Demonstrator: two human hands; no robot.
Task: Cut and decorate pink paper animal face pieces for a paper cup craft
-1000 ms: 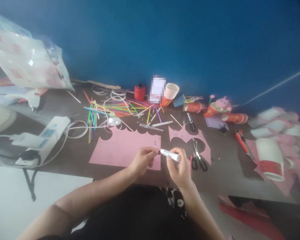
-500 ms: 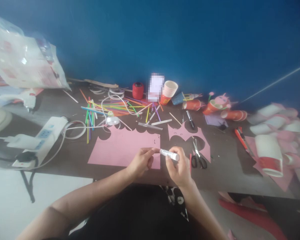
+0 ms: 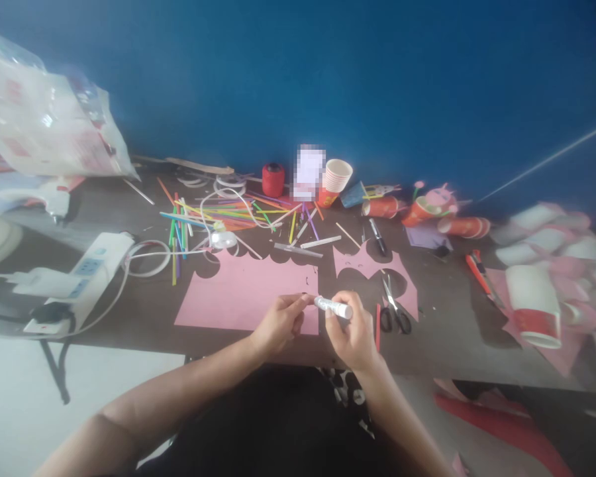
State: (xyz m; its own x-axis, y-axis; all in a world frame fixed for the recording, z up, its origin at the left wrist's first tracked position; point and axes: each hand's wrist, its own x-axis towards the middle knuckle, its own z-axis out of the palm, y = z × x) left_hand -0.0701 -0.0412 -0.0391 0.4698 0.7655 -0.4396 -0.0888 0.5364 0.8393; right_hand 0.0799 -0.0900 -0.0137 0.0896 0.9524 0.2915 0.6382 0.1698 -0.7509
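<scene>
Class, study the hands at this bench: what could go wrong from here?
The white marker in the right hand points at the left hand; if uncapped, it might leave ink there. A slip could also smudge the pink sheet beneath the left hand. The scissors lie just right of the right hand, where a sweep might knock them.
</scene>
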